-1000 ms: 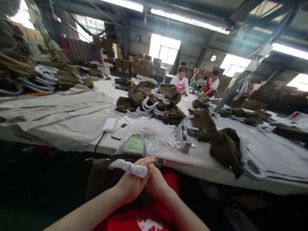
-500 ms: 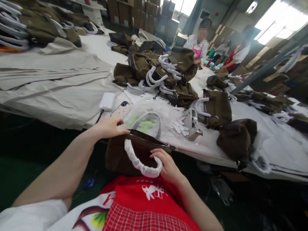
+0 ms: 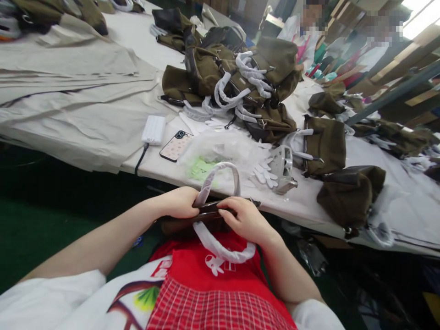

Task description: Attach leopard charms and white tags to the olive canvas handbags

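Observation:
A dark brown handbag (image 3: 177, 226) is held upright against my red apron, its top opening narrow and facing up. Its two handles are wrapped in white: the far handle (image 3: 220, 170) stands up, and the near handle (image 3: 215, 245) hangs over the apron. My left hand (image 3: 182, 202) is closed on the left end of the bag's top edge, fingertips partly hidden. With thumb and fingers bent, my right hand (image 3: 245, 217) grips the rim on the right side of the opening. A zipper end (image 3: 255, 202) sticks out behind it.
On the table (image 3: 151, 170) lie a white power bank (image 3: 153, 130), a phone (image 3: 175, 145), a clear plastic bag (image 3: 223, 146), white gloves (image 3: 265, 173) and a grey metal device (image 3: 283, 169). Behind is a pile of olive handbags (image 3: 206, 68). Two people work further back.
My left hand has moved right and closed on the bag's top. My right hand has come up to the rim. The opening has narrowed, and the near handle has swung down.

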`<action>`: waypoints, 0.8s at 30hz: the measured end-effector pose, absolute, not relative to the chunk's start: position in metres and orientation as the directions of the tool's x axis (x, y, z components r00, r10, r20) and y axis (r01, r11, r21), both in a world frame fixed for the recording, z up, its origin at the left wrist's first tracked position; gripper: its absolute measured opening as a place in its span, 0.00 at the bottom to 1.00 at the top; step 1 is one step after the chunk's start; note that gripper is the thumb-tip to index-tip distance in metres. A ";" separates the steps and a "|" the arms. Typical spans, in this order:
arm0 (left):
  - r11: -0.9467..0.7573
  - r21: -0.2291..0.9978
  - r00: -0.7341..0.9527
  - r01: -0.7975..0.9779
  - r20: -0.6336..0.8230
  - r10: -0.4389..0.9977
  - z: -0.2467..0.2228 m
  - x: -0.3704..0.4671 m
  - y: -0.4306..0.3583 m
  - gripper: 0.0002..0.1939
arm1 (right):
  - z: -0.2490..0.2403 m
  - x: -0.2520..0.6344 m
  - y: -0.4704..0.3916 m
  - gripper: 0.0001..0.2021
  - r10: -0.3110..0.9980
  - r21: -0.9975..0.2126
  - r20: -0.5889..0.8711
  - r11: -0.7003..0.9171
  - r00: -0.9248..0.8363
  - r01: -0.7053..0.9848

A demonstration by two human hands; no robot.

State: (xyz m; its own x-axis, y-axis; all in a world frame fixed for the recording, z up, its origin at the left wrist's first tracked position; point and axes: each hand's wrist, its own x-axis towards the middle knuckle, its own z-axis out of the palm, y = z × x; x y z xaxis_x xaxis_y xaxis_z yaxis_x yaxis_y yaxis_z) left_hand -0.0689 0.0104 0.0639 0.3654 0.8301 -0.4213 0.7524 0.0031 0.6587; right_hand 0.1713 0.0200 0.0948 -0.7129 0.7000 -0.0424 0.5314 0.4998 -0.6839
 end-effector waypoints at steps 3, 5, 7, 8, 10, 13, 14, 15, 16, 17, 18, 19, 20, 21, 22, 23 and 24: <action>0.057 0.752 0.373 0.656 -0.390 0.842 0.052 -0.062 0.001 0.18 | 0.077 0.146 0.010 0.11 0.618 -0.619 -0.117 0.567 -0.778 0.543; 0.119 0.788 0.319 0.604 -0.376 0.870 0.044 -0.063 -0.004 0.21 | 0.065 0.135 -0.002 0.11 0.548 -0.621 -0.132 0.604 -0.826 0.500; 0.214 0.789 0.162 0.576 -0.366 0.916 0.035 -0.068 -0.006 0.22 | 0.057 0.130 -0.017 0.12 0.478 -0.629 -0.148 0.630 -0.866 0.456; 0.269 0.787 0.056 0.556 -0.358 0.932 0.030 -0.071 -0.007 0.22 | 0.055 0.129 -0.024 0.12 0.443 -0.637 -0.155 0.639 -0.883 0.433; 0.361 0.801 -0.112 0.477 -0.352 0.929 0.020 -0.077 -0.007 0.22 | 0.053 0.130 -0.033 0.12 0.385 -0.671 -0.168 0.630 -0.908 0.391; 0.421 0.860 -0.109 0.287 -0.407 0.907 0.008 -0.079 -0.011 0.23 | 0.047 0.132 -0.032 0.13 0.410 -0.800 -0.249 0.423 -0.878 0.424; 0.431 0.873 -0.069 0.228 -0.427 0.902 0.006 -0.077 -0.014 0.24 | 0.042 0.131 -0.028 0.16 0.448 -0.830 -0.316 0.296 -0.836 0.472; 0.439 0.879 -0.036 0.183 -0.441 0.897 0.004 -0.074 -0.017 0.26 | 0.037 0.129 -0.023 0.17 0.489 -0.834 -0.389 0.173 -0.781 0.524; 0.442 0.884 -0.019 0.154 -0.445 0.895 0.004 -0.071 -0.021 0.27 | 0.030 0.126 -0.018 0.18 0.529 -0.819 -0.446 0.085 -0.722 0.568; 0.438 0.888 -0.013 0.138 -0.440 0.898 0.003 -0.068 -0.024 0.27 | 0.022 0.123 -0.014 0.16 0.564 -0.799 -0.475 0.045 -0.675 0.600; 0.430 0.894 -0.012 0.129 -0.432 0.902 0.004 -0.064 -0.028 0.27 | 0.014 0.119 -0.011 0.13 0.591 -0.784 -0.479 0.045 -0.649 0.619; 0.419 0.899 -0.012 0.124 -0.421 0.907 0.005 -0.061 -0.031 0.27 | 0.006 0.114 -0.010 0.09 0.608 -0.776 -0.472 0.058 -0.639 0.628; 0.406 0.906 -0.015 0.121 -0.408 0.913 0.007 -0.059 -0.033 0.27 | -0.001 0.110 -0.011 0.07 0.618 -0.773 -0.465 0.065 -0.634 0.631; 0.396 0.910 -0.018 0.123 -0.397 0.918 0.008 -0.057 -0.035 0.26 | -0.007 0.106 -0.014 0.06 0.631 -0.771 -0.466 0.055 -0.621 0.635; 0.389 0.912 -0.017 0.126 -0.390 0.921 0.009 -0.056 -0.037 0.26 | -0.011 0.103 -0.017 0.08 0.645 -0.768 -0.470 0.037 -0.602 0.640; 0.385 0.914 -0.014 0.131 -0.387 0.922 0.010 -0.056 -0.038 0.25 | -0.013 0.101 -0.021 0.10 0.664 -0.764 -0.468 0.029 -0.584 0.645; 0.380 0.915 -0.007 0.137 -0.383 0.924 0.010 -0.056 -0.038 0.25 | -0.014 0.100 -0.025 0.11 0.684 -0.760 -0.450 0.044 -0.575 0.648</action>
State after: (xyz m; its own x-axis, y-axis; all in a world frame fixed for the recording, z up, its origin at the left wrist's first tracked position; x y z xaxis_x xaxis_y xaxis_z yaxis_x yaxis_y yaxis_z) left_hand -0.0563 -0.0382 0.0103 -0.0075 0.9237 -0.3831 0.1369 0.3805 0.9146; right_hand 0.1002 -0.0254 -0.0136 -0.5746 0.6836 -0.4501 0.6482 0.0443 -0.7602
